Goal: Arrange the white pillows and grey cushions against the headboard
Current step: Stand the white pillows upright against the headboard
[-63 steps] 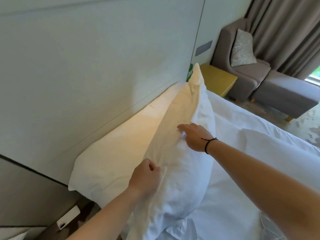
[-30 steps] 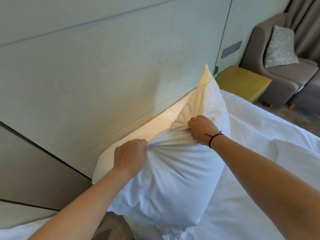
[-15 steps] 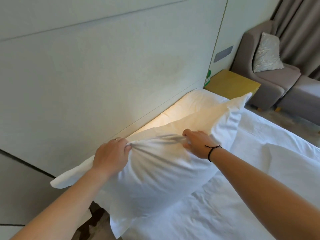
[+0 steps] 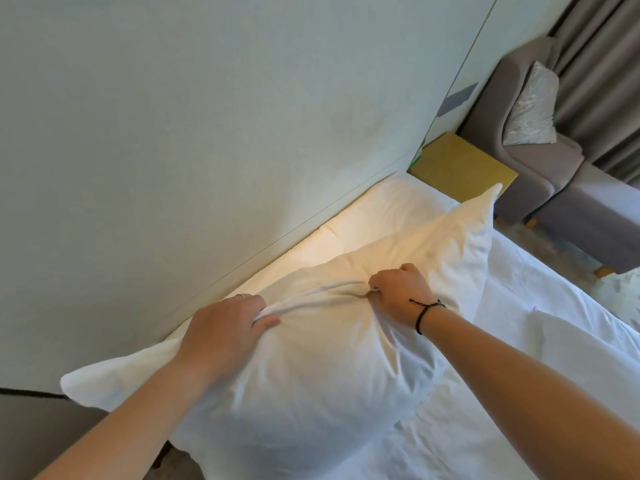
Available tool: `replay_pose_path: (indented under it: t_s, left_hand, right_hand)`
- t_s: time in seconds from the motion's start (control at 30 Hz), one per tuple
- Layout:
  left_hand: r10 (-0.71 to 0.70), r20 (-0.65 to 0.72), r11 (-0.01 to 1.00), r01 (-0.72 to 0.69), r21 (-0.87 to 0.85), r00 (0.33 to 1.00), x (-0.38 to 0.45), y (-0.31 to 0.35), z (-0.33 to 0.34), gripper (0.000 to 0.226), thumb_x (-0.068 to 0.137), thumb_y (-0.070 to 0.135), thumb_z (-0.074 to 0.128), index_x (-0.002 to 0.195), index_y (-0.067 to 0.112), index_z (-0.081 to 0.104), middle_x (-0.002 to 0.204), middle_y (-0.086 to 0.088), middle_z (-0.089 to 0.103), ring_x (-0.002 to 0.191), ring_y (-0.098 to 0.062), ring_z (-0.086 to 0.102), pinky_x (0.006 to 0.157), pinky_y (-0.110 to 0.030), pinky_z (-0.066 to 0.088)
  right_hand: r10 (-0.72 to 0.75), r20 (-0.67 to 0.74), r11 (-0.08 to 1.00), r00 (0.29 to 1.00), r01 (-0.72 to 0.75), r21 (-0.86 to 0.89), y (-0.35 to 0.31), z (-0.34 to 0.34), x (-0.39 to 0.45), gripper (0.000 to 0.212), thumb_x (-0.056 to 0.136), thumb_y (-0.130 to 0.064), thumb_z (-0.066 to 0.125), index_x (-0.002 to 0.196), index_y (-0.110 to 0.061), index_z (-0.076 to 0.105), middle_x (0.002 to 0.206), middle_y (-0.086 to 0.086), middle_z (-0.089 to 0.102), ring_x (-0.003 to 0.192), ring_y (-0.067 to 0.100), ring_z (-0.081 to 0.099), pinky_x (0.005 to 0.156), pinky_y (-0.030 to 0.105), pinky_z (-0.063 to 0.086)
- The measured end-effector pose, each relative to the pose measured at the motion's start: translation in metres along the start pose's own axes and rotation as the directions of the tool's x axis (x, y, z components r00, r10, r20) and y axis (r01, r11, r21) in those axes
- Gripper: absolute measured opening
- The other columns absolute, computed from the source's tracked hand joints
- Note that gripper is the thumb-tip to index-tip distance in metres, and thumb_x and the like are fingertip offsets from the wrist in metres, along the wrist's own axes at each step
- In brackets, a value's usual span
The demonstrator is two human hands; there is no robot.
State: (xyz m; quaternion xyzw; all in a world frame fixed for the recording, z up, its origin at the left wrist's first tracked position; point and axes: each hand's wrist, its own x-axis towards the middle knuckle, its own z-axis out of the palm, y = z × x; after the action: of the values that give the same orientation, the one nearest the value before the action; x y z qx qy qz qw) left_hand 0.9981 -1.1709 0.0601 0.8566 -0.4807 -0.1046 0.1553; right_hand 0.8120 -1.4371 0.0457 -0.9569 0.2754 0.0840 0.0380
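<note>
Your left hand (image 4: 225, 332) and right hand (image 4: 401, 296) both bunch the front pillow (image 4: 311, 386), one pillow (image 4: 391, 206) already behind (grey cushions not placed).

Left hand (image 4: 225, 329), right hand (image 4: 401, 294) grip white pillow (image 4: 311, 393) by headboard (image 4: 207, 116).

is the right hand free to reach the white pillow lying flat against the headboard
Probably not yet: the right hand grips a bunch of the front pillow, as does the left hand. That pillow also lies over much of the back pillow, whose far end stays uncovered.
</note>
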Motion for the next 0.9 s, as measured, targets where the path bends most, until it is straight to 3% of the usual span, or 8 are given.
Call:
replay_pose_path:
  t_s: [0.07, 0.17, 0.4, 0.5, 0.6, 0.67, 0.77, 0.9]
  left_hand:
    - [-0.001, -0.035, 0.999, 0.000, -0.043, 0.999, 0.012, -0.003, -0.008, 0.037, 0.093, 0.057, 0.044, 0.069, 0.028, 0.044, 0.063, 0.009, 0.049, 0.062, -0.016, 0.049, 0.052, -0.032, 0.034]
    - [0.045, -0.096, 0.995, -0.053, -0.088, 0.994, 0.037, 0.005, -0.030, 0.037, 0.093, 0.054, 0.046, 0.072, 0.025, 0.046, 0.062, 0.007, 0.050, 0.063, -0.019, 0.051, 0.052, -0.032, 0.035]
    - [0.200, -0.347, 0.978, -0.208, 0.015, 0.916, 0.087, 0.030, -0.112, 0.040, 0.090, 0.059, 0.042, 0.073, 0.025, 0.054, 0.058, 0.007, 0.046, 0.059, -0.024, 0.054, 0.048, -0.031, 0.035]
    - [0.191, -0.394, 0.979, -0.201, 0.017, 0.899, 0.119, 0.026, -0.126, 0.036, 0.089, 0.060, 0.045, 0.083, 0.028, 0.059, 0.063, 0.006, 0.051, 0.063, -0.027, 0.058, 0.050, -0.031, 0.033]
    - [0.103, -0.324, 0.995, -0.099, 0.029, 0.941, 0.144, 0.007, -0.103, 0.038, 0.084, 0.066, 0.043, 0.102, 0.036, 0.056, 0.081, 0.007, 0.064, 0.077, -0.025, 0.064, 0.056, -0.032, 0.035]
    - [0.010, -0.142, 0.996, 0.004, 0.093, 0.990, 0.150, -0.018, -0.069, 0.047, 0.082, 0.069, 0.048, 0.116, 0.037, 0.052, 0.100, 0.007, 0.068, 0.094, -0.022, 0.067, 0.065, -0.034, 0.042]
    - [-0.154, 0.204, 0.977, 0.118, 0.177, 0.967, 0.135, -0.063, -0.012, 0.064, 0.081, 0.074, 0.046, 0.131, 0.035, 0.042, 0.122, 0.005, 0.065, 0.110, -0.021, 0.063, 0.084, -0.034, 0.050]
    - [-0.167, 0.197, 0.986, 0.161, 0.044, 0.966, 0.112, -0.096, 0.028, 0.051, 0.076, 0.076, 0.036, 0.100, 0.032, 0.046, 0.105, 0.002, 0.070, 0.097, -0.024, 0.067, 0.065, -0.033, 0.042]
  right_hand:
    - [0.096, -0.153, 0.989, 0.984, -0.077, 0.124, 0.004, -0.018, 0.006, 0.034, 0.094, -0.031, 0.049, 0.062, -0.021, 0.052, 0.056, -0.004, 0.054, 0.052, 0.016, 0.046, 0.059, 0.028, 0.035]
    - [0.211, -0.253, 0.956, 0.944, -0.144, 0.257, 0.012, -0.056, 0.020, 0.031, 0.093, -0.028, 0.055, 0.069, -0.012, 0.063, 0.060, 0.003, 0.060, 0.059, 0.025, 0.053, 0.051, 0.034, 0.034]
    - [0.291, -0.518, 0.915, 0.804, -0.076, 0.396, 0.024, -0.157, 0.067, 0.033, 0.091, -0.030, 0.060, 0.075, -0.004, 0.072, 0.068, 0.017, 0.068, 0.068, 0.034, 0.061, 0.069, 0.043, 0.052]
    - [0.287, -0.575, 0.918, 0.766, -0.050, 0.392, 0.026, -0.178, 0.112, 0.039, 0.088, -0.040, 0.052, 0.078, -0.008, 0.072, 0.075, 0.013, 0.071, 0.076, 0.032, 0.062, 0.097, 0.038, 0.037]
    - [0.395, -0.467, 0.853, 0.792, -0.128, 0.505, 0.030, -0.159, 0.160, 0.026, 0.092, -0.038, 0.054, 0.102, -0.025, 0.074, 0.121, 0.011, 0.066, 0.125, 0.029, 0.050, 0.113, 0.059, 0.022]
    - [0.523, -0.250, 0.760, 0.815, -0.314, 0.569, 0.027, -0.121, 0.176, 0.038, 0.095, -0.040, 0.055, 0.132, -0.032, 0.057, 0.155, -0.001, 0.037, 0.146, 0.022, 0.023, 0.116, 0.061, 0.011]
    - [0.549, 0.093, 0.658, 0.830, -0.498, 0.564, 0.006, -0.040, 0.170, 0.075, 0.094, -0.049, 0.055, 0.155, -0.026, 0.017, 0.164, 0.007, 0.004, 0.149, 0.031, 0.009, 0.118, 0.052, 0.015]
    - [0.545, 0.218, 0.479, 0.810, -0.514, 0.711, -0.030, 0.032, 0.143, 0.074, 0.094, -0.061, 0.041, 0.154, -0.035, 0.007, 0.164, 0.002, -0.008, 0.150, 0.028, -0.001, 0.117, 0.050, 0.012]
